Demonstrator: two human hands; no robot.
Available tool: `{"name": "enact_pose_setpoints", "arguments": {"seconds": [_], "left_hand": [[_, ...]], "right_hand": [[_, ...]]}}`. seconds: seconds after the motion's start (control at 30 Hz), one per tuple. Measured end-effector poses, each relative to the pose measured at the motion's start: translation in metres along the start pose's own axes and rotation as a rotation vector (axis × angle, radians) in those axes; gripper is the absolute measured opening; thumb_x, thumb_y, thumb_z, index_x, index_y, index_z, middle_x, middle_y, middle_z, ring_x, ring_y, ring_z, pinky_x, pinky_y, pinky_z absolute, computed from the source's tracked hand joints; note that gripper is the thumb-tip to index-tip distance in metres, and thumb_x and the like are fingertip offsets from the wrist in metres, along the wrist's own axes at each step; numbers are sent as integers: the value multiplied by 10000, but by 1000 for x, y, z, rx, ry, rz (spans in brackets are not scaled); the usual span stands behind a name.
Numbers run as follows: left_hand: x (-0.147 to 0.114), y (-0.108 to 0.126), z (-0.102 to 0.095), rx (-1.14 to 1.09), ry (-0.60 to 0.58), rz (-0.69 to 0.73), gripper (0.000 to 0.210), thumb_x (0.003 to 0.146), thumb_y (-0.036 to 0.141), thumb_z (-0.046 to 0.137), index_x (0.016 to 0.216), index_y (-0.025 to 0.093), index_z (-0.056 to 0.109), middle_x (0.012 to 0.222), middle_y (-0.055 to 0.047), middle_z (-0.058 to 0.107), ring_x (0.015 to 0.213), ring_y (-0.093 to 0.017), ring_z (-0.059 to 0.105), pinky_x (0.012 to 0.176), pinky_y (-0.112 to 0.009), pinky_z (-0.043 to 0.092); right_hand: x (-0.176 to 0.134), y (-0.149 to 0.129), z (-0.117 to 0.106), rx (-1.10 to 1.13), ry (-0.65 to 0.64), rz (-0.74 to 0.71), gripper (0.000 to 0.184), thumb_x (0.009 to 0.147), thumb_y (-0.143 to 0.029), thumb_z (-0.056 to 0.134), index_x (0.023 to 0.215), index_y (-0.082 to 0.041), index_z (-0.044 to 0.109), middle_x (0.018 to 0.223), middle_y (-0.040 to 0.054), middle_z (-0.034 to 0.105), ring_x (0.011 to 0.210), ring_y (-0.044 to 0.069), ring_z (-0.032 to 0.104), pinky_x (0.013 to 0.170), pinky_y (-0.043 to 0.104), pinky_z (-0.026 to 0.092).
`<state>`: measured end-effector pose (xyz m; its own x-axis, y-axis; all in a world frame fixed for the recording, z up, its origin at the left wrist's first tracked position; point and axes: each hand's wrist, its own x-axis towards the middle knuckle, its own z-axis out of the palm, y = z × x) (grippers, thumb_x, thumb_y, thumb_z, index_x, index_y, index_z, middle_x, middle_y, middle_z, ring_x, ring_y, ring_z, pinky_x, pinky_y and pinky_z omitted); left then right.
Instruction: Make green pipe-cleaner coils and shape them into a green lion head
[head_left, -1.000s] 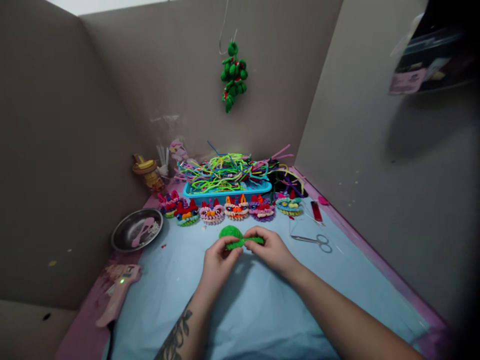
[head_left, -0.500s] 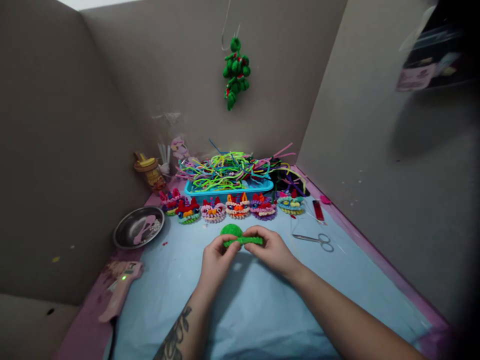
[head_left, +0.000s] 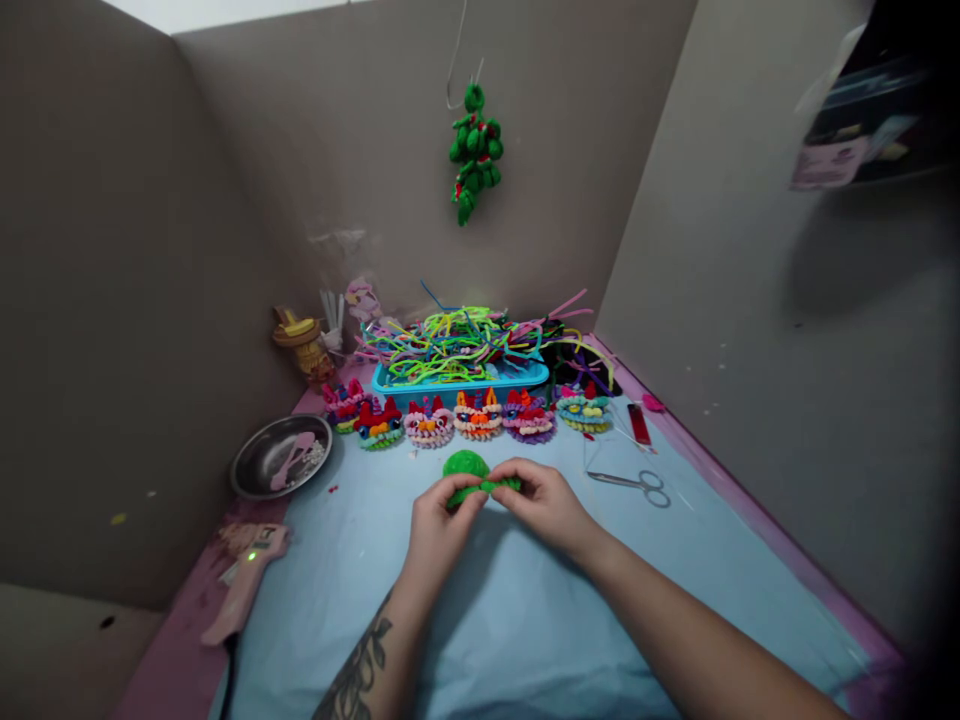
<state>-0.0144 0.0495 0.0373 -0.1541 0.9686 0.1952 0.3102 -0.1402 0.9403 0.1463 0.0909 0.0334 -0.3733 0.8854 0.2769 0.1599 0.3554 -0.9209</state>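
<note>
A green fuzzy pipe-cleaner piece with a rounded dome and a twisted strip along its front is held above the blue table cover. My left hand pinches the strip's left side between thumb and fingers. On the right side, my right hand is closed on the same strip, its thumb close to the left thumb. Fingers hide parts of the strip. Just behind stands a row of several colourful pipe-cleaner animal heads, among them an orange and white head and a pink head.
A blue tray heaped with loose pipe cleaners stands at the back. Scissors lie to the right. On the left are a metal bowl and a pink glue gun with a green light. A green ornament hangs on the wall.
My thumbs have come a little closer together, and less of the green strip shows by my right hand. The whole view has shifted slightly.
</note>
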Motion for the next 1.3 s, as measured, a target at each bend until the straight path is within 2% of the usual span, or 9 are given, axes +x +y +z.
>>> {"name": "enact_pose_setpoints", "arguments": {"seconds": [0.17,0.5,0.7,0.8,0.93,1.17,1.3], "left_hand": [[0,-1,-1,-10,-7,-25,163,750,281,641,838,161,705,804,-46,723,738,-180,649,685,-262,497],[-1,-1,-1,61,-64,1,178,775,289,618,848,152,707,793,-47,715,729,-174,637,680,-263,490],[-2,-1,-2,54,-22,63,162,779,272,622,872,160,693,846,-47,711,748,-163,640,676,-248,496],[-2,-1,-3,53,-14,89,150,771,257,634,868,164,699,854,-46,713,762,-161,645,684,-241,498],[-2,-1,-3,60,-11,93,138,762,243,643,857,169,712,841,-41,723,759,-159,653,679,-235,498],[-3,-1,-3,72,-23,73,139,754,249,649,848,172,717,824,-38,730,748,-165,657,682,-245,503],[-3,-2,-4,61,-24,57,161,754,244,646,890,175,696,883,-49,727,798,-176,666,695,-256,513]], "right_hand": [[0,-5,0,-100,-6,-86,144,781,-169,609,912,-194,663,870,39,678,806,172,628,706,269,483],[-1,-2,-3,-188,-7,-252,86,844,-156,552,853,-194,629,811,38,634,783,162,605,719,275,469],[-1,1,-2,-118,-7,-122,194,800,-173,612,992,-199,629,918,45,657,832,171,615,699,266,474],[-1,0,-2,-114,-5,-85,133,810,-207,611,940,-196,639,863,33,651,775,160,607,644,250,459],[-1,-3,-2,-135,-15,-94,65,826,-232,599,852,-189,640,794,26,627,729,152,588,598,238,436],[-1,-4,-3,-176,0,-153,68,840,-221,585,823,-190,643,767,24,628,721,151,588,649,259,445],[-1,-3,-3,-150,17,-115,78,822,-226,603,862,-192,660,798,34,653,748,163,609,655,267,466]]}}
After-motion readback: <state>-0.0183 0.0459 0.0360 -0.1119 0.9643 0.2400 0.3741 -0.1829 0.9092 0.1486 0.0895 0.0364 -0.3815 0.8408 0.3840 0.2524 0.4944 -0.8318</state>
